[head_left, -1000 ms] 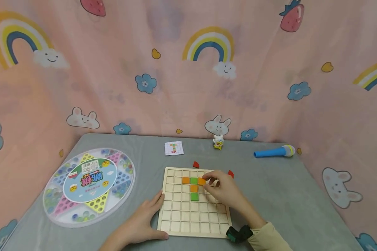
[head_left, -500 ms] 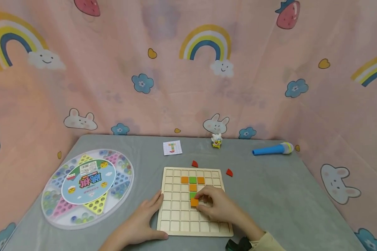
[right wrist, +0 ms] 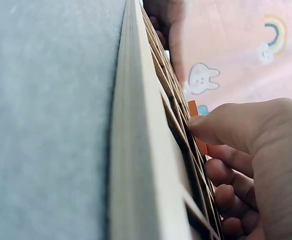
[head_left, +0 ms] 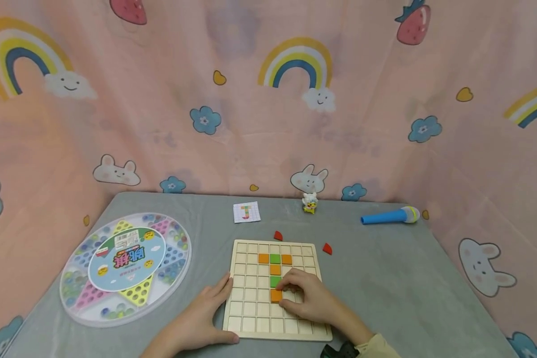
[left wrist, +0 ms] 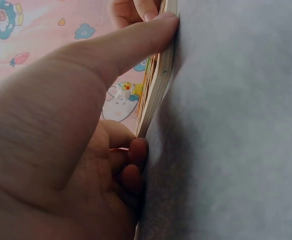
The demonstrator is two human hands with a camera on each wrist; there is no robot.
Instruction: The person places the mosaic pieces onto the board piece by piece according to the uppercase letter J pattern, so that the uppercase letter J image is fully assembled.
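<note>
The left hand (head_left: 200, 316), spread, touches the pale wooden grid board (head_left: 249, 294) at its left edge; the right hand (head_left: 310, 299) pinches an orange square tile (head_left: 275, 296) mid-board, seemingly seating it, needing alignment, then release

High head view, wrist close-ups, shared board (head_left: 249, 309)

Under soft light, the board (right wrist: 135, 175) blurs nearest the right wrist camera.
</note>
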